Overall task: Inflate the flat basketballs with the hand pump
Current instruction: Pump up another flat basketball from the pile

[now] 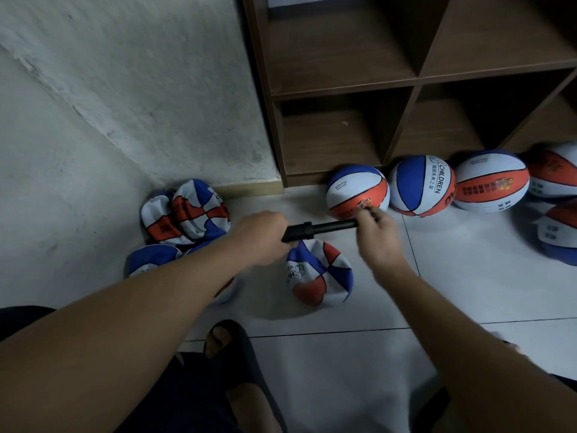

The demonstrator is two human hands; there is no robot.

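I hold a black hand pump (315, 230) level above the floor. My left hand (265, 237) grips its handle end, and my right hand (376, 234) pinches its far end, where the tip is hidden by my fingers. Just below the pump lies a flat red, white and blue basketball (318, 273), crumpled on the tiles. More flat basketballs (184, 214) are piled at the left by the wall. A round inflated basketball (356, 190) sits right behind my right hand.
Several inflated balls (421, 185) line the foot of a brown wooden shelf unit (343, 89) with open compartments. A rough white wall (125, 104) closes the left side. My foot in a dark slipper (231, 348) rests on the white tiles.
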